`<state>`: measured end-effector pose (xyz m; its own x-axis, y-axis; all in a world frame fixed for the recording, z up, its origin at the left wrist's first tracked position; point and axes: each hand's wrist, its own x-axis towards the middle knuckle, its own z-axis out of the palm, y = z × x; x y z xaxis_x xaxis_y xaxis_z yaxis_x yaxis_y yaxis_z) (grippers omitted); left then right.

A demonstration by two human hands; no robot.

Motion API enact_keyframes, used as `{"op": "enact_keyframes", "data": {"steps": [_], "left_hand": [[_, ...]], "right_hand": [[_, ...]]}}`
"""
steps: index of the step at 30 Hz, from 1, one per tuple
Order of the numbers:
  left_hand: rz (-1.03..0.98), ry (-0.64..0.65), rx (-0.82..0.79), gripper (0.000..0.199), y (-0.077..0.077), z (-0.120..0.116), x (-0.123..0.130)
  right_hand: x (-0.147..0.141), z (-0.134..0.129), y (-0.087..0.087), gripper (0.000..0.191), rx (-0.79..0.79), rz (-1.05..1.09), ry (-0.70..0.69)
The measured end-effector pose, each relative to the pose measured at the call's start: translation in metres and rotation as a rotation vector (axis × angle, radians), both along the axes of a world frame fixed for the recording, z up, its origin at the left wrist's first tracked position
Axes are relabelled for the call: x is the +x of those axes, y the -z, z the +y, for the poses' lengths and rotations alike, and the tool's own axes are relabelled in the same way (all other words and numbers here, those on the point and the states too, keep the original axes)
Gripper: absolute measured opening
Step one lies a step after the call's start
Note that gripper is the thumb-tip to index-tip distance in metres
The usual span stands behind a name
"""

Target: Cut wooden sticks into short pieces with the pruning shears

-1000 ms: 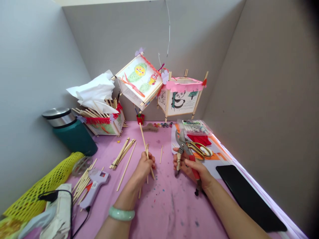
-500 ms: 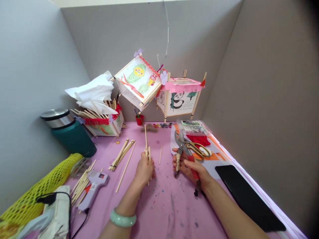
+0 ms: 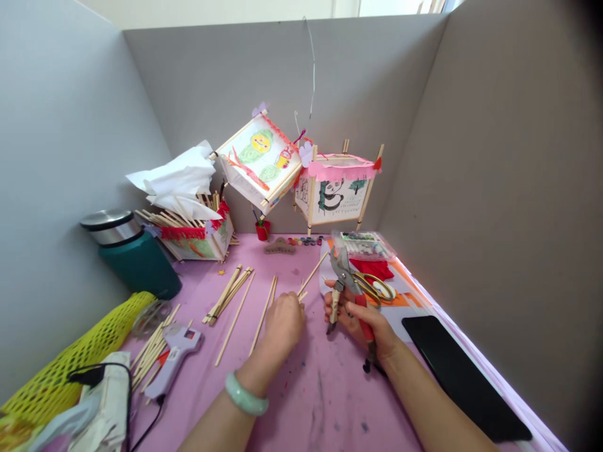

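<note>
My left hand (image 3: 285, 319) is closed near the middle of the table, its back toward me and its fingertips hidden. A thin wooden stick (image 3: 314, 271) slants out to the upper right from it, with a shorter stick end beside it. Just left of this hand, thin sticks (image 3: 262, 319) lie on the purple cloth. My right hand (image 3: 360, 323) is wrapped around a pair of pruning shears (image 3: 342, 269), blades pointing up and away. One grip of the shears is red, the other bound in something beige.
Bundled sticks (image 3: 228, 294), a glue gun (image 3: 174, 358) and a teal flask (image 3: 136, 260) are on the left. Paper lanterns (image 3: 261, 157) hang at the back. Gold-handled scissors (image 3: 374, 289) and a black phone-like slab (image 3: 461, 376) lie on the right. Grey partitions enclose the table.
My left hand has tipped its upright stick over to the right and moved slightly right. Sticks now lie on the cloth to its left. My right hand keeps the shears in nearly the same place.
</note>
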<state>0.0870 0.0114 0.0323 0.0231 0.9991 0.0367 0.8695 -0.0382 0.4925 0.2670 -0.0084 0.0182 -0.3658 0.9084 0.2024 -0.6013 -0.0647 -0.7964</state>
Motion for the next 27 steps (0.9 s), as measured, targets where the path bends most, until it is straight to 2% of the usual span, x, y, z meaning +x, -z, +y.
{"op": "enact_keyframes", "data": {"steps": [6,8,11,14,17,21,22,24,26,27], "left_hand": [[0.047,-0.035,-0.007,0.014,0.012,0.017,0.015],[0.058,-0.035,-0.013,0.013,0.009,0.017,0.015],[0.09,-0.064,-0.003,0.016,-0.005,0.013,0.004],[0.162,-0.166,0.016,0.021,-0.026,0.006,-0.027],[0.245,-0.298,0.018,0.025,-0.045,-0.002,-0.074],[0.382,-0.535,0.054,0.032,-0.059,-0.01,-0.126],[0.357,-0.561,0.088,0.034,-0.06,-0.011,-0.131],[0.122,-0.512,0.165,0.036,-0.059,-0.013,-0.127],[-0.351,-0.344,0.165,0.034,-0.055,-0.014,-0.108],[-0.631,-0.236,0.107,0.034,-0.052,-0.014,-0.095]], "right_hand": [[0.002,-0.001,-0.005,0.041,-0.021,0.022,0.049],[0.003,-0.001,-0.005,0.041,-0.026,0.014,0.059],[0.005,-0.001,-0.004,0.042,-0.027,0.008,0.04],[0.006,-0.001,-0.001,0.044,-0.033,0.024,0.04],[0.005,-0.001,0.0,0.044,-0.037,0.033,0.034],[0.002,-0.003,0.0,0.044,-0.035,0.036,0.021],[0.002,-0.003,-0.001,0.044,-0.034,0.036,0.019],[0.0,-0.002,-0.001,0.043,-0.029,0.031,0.013],[0.0,-0.001,0.0,0.043,-0.025,0.021,0.006],[0.0,0.0,0.0,0.043,-0.022,0.017,0.001]]}}
